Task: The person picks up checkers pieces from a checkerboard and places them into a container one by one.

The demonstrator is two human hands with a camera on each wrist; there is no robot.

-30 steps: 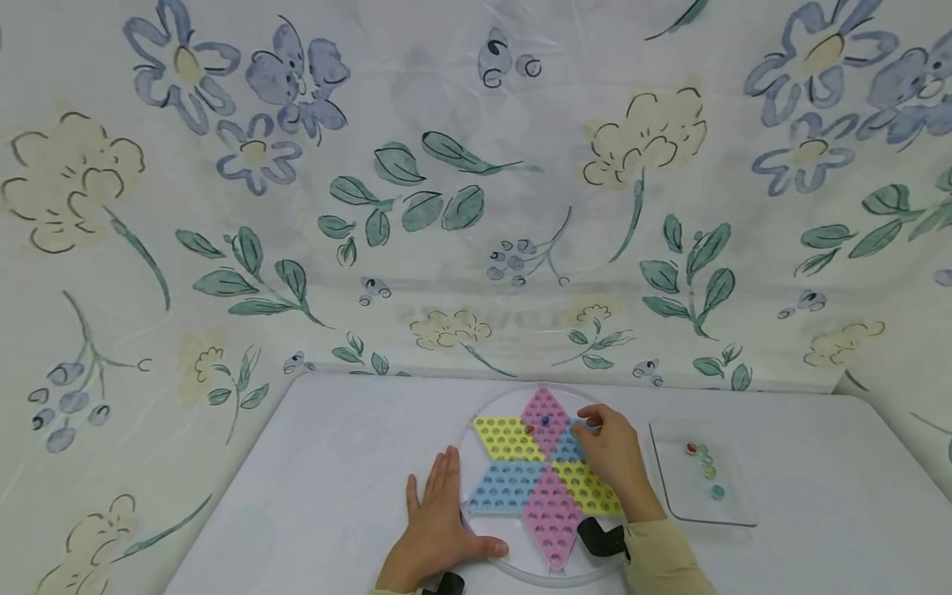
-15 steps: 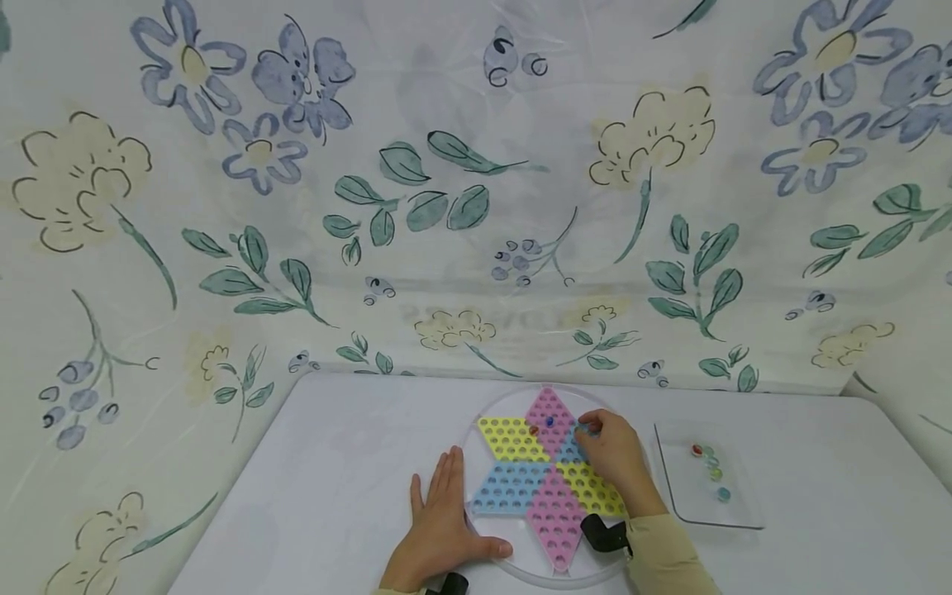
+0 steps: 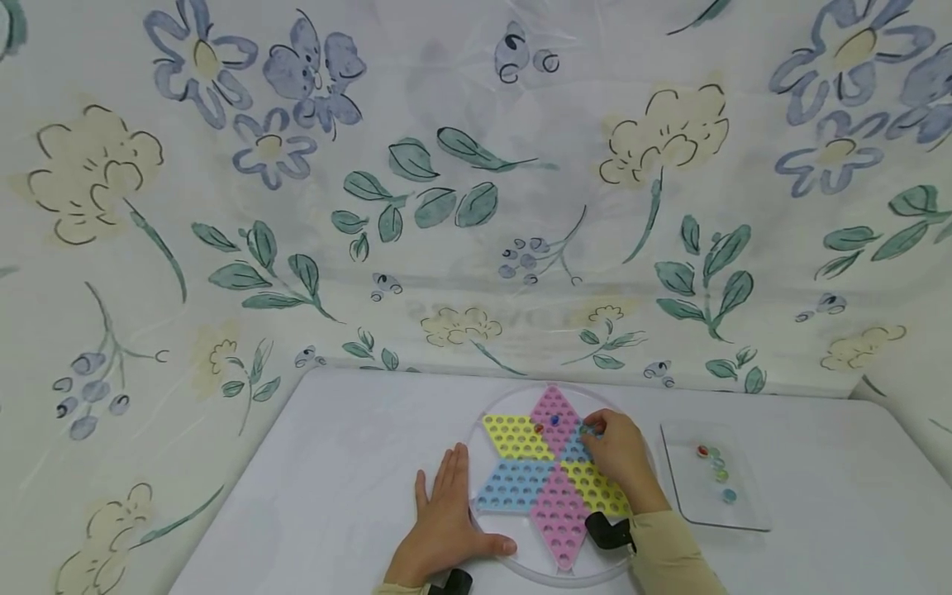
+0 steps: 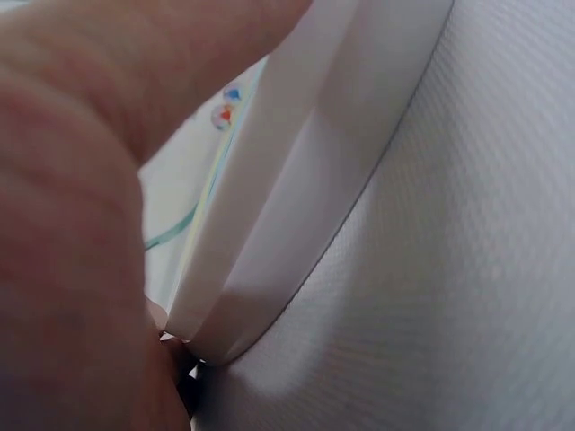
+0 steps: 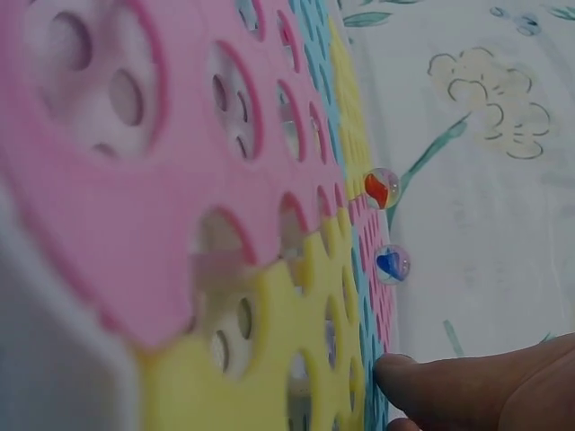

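Observation:
A round Chinese checkers board with a pink, yellow and blue star of holes lies on the table. My left hand rests along its left rim, fingers straight and thumb spread over the near edge. Over the upper right blue section is my right hand, thumb and index finger bent close together at the holes. In the right wrist view the thumb touches the board's surface; whether a marble is between the fingertips is hidden. A blue marble and a red marble sit at the far part of the star.
To the right of the board stands a shallow clear tray with several glass marbles in it. The white table ends at a wall of floral cloth.
The whole head view has shifted slightly, so the scene sits a little further right. My right fingertips stay over the blue section; the left hand keeps its place on the rim.

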